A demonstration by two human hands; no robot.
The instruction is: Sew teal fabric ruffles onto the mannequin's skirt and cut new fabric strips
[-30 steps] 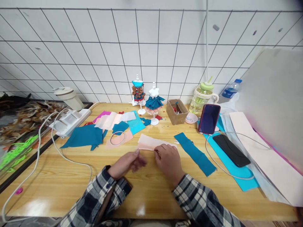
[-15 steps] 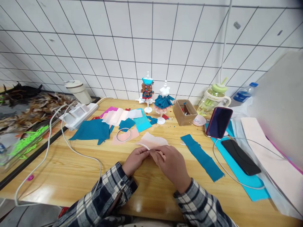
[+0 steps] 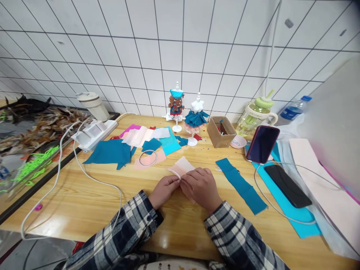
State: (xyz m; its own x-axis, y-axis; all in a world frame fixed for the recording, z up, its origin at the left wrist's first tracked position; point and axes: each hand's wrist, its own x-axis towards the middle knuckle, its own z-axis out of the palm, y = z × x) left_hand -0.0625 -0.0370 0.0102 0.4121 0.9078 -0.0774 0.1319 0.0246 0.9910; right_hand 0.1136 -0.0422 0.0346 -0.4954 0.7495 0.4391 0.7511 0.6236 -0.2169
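Observation:
A thin pale pink sheet (image 3: 184,165) is pinched between both hands, partly folded, with a corner showing beneath my right hand. My left hand (image 3: 165,190) grips its near left edge between thumb and finger. Fingers bent over the sheet, my right hand (image 3: 203,188) touches the left one at the fingertips and covers much of the sheet. Just beyond lies a white ring (image 3: 147,158) on a flat pink piece (image 3: 161,157). To the right is a long teal strip (image 3: 242,186).
Two small dress forms (image 3: 196,119) (image 3: 176,103) stand near the wall, beside a cardboard box (image 3: 221,132). Teal cloth (image 3: 108,152) and a power strip (image 3: 95,135) are left; a propped phone (image 3: 263,144), a black phone (image 3: 287,186) and a jug (image 3: 254,116) are right.
My right hand has turned and its fingers have closed down over the sheet. The sheet's far part has shifted and looks narrower. The whole view has moved slightly.

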